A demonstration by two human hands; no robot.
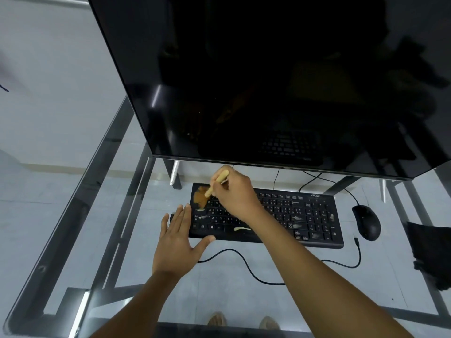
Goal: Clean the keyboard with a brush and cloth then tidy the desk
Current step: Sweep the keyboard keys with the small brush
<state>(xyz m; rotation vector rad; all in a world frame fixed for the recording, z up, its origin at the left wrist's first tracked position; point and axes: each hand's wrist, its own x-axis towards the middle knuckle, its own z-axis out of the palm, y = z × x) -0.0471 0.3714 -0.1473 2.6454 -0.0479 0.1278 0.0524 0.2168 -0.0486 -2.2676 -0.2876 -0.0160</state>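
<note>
Black "acer" keyboard (266, 215): right hand (238, 191) fingers clamp brush (214, 185), left hand (177, 236) fingers straight.

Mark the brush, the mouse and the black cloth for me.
brush (218, 182), head view, on its wooden handle.
mouse (367, 222), head view, middle of its back.
black cloth (430, 250), head view, on its folded body.
</note>
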